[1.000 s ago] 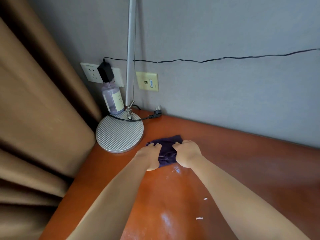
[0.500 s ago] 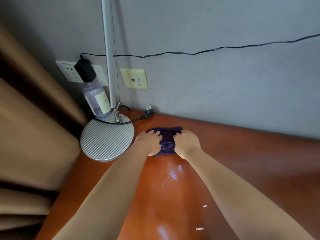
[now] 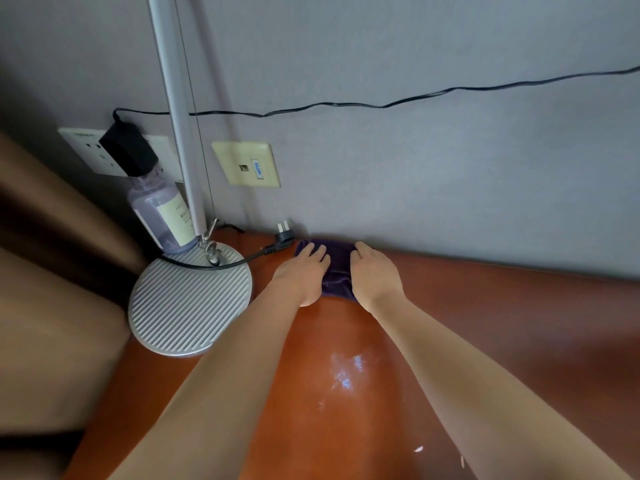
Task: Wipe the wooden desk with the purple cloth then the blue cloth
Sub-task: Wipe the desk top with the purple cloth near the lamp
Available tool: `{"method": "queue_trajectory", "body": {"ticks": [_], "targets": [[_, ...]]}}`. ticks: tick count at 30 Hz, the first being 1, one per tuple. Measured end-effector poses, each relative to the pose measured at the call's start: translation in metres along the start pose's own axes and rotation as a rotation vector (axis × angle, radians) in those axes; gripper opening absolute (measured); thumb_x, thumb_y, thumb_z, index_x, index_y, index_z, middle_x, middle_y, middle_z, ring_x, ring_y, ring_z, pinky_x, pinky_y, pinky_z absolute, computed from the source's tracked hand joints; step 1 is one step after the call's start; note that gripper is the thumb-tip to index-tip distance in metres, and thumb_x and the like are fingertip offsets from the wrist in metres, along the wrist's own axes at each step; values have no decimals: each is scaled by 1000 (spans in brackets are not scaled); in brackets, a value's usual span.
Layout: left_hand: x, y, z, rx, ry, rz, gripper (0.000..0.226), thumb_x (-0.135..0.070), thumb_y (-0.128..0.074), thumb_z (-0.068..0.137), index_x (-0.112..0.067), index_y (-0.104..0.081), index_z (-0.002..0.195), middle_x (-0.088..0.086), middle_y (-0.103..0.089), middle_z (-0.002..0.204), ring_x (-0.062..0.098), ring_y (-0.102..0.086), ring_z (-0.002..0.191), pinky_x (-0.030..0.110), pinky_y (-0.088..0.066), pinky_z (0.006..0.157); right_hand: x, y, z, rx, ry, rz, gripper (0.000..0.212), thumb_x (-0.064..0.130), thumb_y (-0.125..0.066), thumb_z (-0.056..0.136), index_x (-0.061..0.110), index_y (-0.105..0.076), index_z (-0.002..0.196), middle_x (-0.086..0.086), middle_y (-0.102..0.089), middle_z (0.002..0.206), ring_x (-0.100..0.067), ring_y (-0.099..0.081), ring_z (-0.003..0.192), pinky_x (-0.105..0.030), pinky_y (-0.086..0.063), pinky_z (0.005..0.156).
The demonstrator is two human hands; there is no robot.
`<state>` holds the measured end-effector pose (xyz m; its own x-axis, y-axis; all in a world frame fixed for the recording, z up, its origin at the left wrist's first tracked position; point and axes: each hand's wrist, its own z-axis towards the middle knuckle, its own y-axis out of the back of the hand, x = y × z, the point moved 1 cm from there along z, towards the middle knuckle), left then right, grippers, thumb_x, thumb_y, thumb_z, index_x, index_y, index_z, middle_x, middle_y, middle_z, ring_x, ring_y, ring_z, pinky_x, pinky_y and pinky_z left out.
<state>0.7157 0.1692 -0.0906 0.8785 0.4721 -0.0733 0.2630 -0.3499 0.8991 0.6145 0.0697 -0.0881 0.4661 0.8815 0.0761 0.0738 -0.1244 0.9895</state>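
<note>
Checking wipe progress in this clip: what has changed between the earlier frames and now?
Both hands, left hand and right hand, have pushed the purple cloth away across the wooden desk until it meets the wall, near the loose plug. The fingers lie flatter on it now. The lamp base and bottle stayed put.

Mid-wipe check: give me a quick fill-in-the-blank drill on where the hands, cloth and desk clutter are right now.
1. Both hands, left hand and right hand, press the ____ cloth on the wooden desk.
2. The cloth lies at the desk's back edge, against the ____.
3. The unplugged black plug lies just ____ of the cloth.
4. The bottle stands behind the lamp's round ____.

Missing words: purple; wall; left; base
</note>
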Motion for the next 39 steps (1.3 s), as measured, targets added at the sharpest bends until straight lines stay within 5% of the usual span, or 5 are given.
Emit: {"method": "queue_trajectory", "body": {"ticks": [11,15,22,33,39], "targets": [[-17,-11,-26,-231,44,-172,50,-18,-37,98,-15,-28,147,-2,-27,153,14,-18,143,34,-31,112,-8,-15,-29,33,60,28,52,12,-41,98,15,-30,148,-11,-29,153,-25,-27,142,-33,-35,105],[-20,-24,-34,-334,15,-153,45,-20,-33,101,-18,-32,146,-5,-36,147,13,-25,137,28,-34,107,-6,-27,-49,-20,50,145,48,10,-56,89,5,-50,137,-20,-43,144,-33,-41,135,-38,-47,96],[-13,-29,-21,-294,5,-154,49,-15,-36,102,-17,-28,150,-1,-19,156,16,-17,144,32,-34,110,-9,-27,-34,70,96,-23,60,16,-32,100,8,-5,152,-15,-2,159,-27,-1,148,-32,-16,116],[-7,-16,7,-179,40,-210,58,-11,-29,102,-12,-1,153,3,6,161,15,5,147,28,-7,120,-13,-18,-5,122,31,2,60,18,-33,101,12,-3,153,-11,2,160,-24,0,148,-33,-21,115],[-14,-24,-9,-123,51,-129,62,-7,-33,100,-13,-2,153,3,11,160,16,8,147,32,-12,120,-11,-17,-26,145,42,23,57,17,-33,103,15,-7,153,-9,-2,160,-22,-4,148,-33,-31,112]]}}
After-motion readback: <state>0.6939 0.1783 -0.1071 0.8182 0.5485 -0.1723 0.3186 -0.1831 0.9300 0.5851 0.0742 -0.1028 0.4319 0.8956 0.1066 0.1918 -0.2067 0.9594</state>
